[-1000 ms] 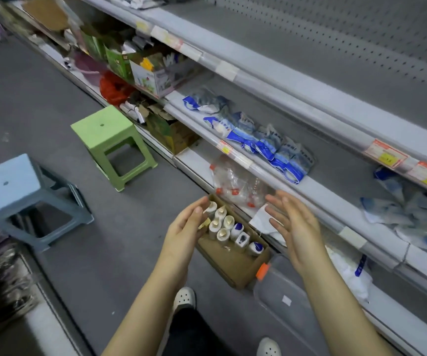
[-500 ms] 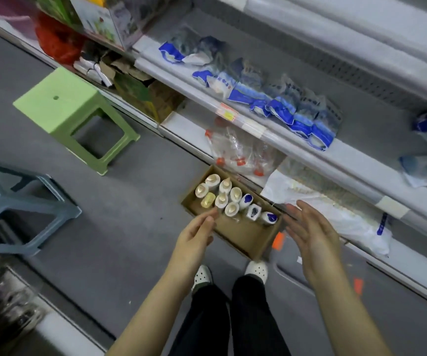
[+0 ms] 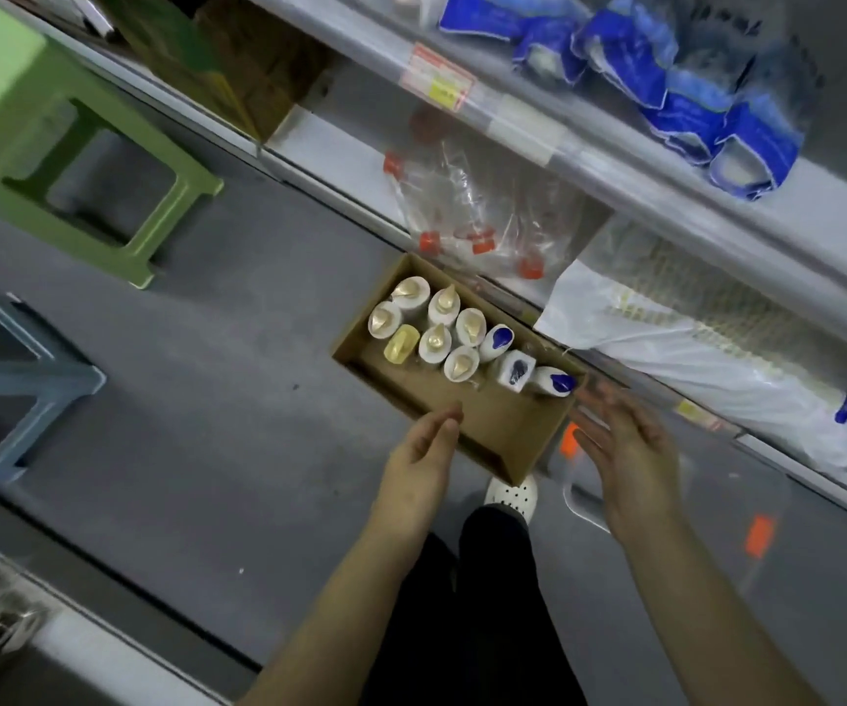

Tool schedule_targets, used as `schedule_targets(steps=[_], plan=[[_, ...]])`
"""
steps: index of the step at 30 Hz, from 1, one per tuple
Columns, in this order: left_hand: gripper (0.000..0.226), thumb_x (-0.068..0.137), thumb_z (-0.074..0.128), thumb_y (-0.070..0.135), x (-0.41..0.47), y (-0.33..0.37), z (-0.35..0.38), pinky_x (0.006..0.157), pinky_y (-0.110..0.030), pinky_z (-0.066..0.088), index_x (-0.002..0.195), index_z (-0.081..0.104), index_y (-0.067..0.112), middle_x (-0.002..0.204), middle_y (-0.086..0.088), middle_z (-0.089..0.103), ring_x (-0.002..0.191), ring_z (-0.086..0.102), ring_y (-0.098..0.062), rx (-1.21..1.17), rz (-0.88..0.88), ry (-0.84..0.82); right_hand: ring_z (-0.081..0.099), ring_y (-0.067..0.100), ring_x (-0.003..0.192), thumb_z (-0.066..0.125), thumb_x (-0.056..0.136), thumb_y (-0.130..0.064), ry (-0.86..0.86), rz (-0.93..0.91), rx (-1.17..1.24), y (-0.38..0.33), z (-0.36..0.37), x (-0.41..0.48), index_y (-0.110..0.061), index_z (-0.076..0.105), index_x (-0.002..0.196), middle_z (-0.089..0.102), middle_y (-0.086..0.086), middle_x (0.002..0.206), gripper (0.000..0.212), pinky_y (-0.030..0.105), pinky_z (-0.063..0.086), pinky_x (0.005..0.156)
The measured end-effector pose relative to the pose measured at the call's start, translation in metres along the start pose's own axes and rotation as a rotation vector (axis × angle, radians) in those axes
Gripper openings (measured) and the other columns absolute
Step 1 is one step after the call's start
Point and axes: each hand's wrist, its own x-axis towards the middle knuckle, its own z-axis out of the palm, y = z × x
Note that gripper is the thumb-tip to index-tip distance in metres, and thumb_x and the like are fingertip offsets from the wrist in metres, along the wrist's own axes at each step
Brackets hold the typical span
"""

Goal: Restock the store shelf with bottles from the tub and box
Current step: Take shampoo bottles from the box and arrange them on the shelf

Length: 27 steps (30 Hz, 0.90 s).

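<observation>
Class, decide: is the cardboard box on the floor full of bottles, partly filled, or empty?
Partly filled. The cardboard box holds bottles clustered along its far side; its near part shows bare cardboard.

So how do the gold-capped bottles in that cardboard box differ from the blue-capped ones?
Cap colour: the gold-capped bottles have pale gold tops, the blue-capped bottles dark blue ones.
Number: six gold-capped, three blue-capped.
Arrangement: the gold-capped ones cluster in two rows at one end of the cardboard box; the blue-capped ones stand in a single line beside them.
Both kinds have white bodies and stand in the same box.
</observation>
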Motion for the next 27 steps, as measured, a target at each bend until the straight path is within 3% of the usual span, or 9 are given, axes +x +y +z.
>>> schedule_targets(steps=[8,11,14,16,20,24,27], plan=[[0.035,0.102,0.044,0.031,0.088,-0.042,0.035,0.108,-0.036,0.04,0.134,0.054,0.024,0.134,0.002,0.056,0.124,0.05,-0.016,-0.02,-0.089,-0.002,0.07,0.018,0.094,0.055,0.097,-0.011,0.067,0.088,0.014,0.054,0.007,0.08,-0.008,0.06,0.12,0.072,0.004,0.101,0.024,0.03,0.053,0.088],[0.035,0.102,0.044,0.027,0.108,-0.057,0.047,0.099,-0.028,0.039,0.135,0.054,0.02,0.133,0.0,0.057,0.118,0.05,-0.012,-0.037,-0.123,-0.008,0.071,0.018,0.088,0.059,0.094,-0.009,0.071,0.106,0.003,0.071,0.009,0.11,-0.006,0.061,0.118,0.071,0.011,0.108,0.024,0.027,0.054,0.079],[0.033,0.101,0.047,0.026,0.123,-0.074,0.062,0.097,-0.026,0.04,0.133,0.055,0.019,0.132,0.0,0.058,0.116,0.051,-0.011,-0.029,-0.153,-0.009,0.07,0.007,0.076,0.056,0.096,-0.011,0.065,0.114,-0.044,0.09,0.005,0.139,-0.006,0.06,0.119,0.07,0.009,0.104,0.024,0.021,0.054,0.071],[0.03,0.1,0.049,0.025,0.134,-0.083,0.07,0.096,-0.026,0.042,0.128,0.059,0.021,0.127,0.0,0.06,0.116,0.053,-0.013,-0.027,-0.176,0.01,0.069,0.007,0.082,0.056,0.096,-0.013,0.051,0.127,-0.132,0.102,0.001,0.157,-0.007,0.061,0.123,0.07,0.008,0.108,0.028,0.021,0.055,0.075],[0.03,0.101,0.048,0.028,0.155,-0.097,0.083,0.092,-0.025,0.044,0.128,0.058,0.024,0.123,0.002,0.06,0.112,0.055,-0.013,-0.016,-0.192,-0.005,0.063,0.019,0.104,0.058,0.092,-0.017,-0.012,0.103,-0.389,0.122,-0.01,0.189,-0.02,0.061,0.125,0.064,0.008,0.12,0.034,0.035,0.053,0.094],[0.031,0.101,0.047,0.03,0.176,-0.114,0.094,0.067,-0.014,0.044,0.13,0.057,0.025,0.11,0.008,0.062,0.092,0.058,-0.001,-0.018,-0.191,-0.021,0.054,0.016,0.105,0.055,0.093,-0.019,-0.086,0.008,-0.682,0.135,-0.019,0.218,-0.022,0.051,0.135,0.059,0.0,0.123,0.042,0.032,0.045,0.092],[0.031,0.101,0.048,0.031,0.194,-0.13,0.103,0.068,-0.015,0.043,0.129,0.057,0.025,0.119,0.004,0.062,0.093,0.057,-0.001,-0.044,-0.214,-0.02,0.052,0.019,0.114,0.055,0.093,-0.018,-0.158,-0.06,-0.857,0.146,-0.024,0.243,-0.019,0.046,0.14,0.055,0.002,0.132,0.048,0.031,0.042,0.094]])
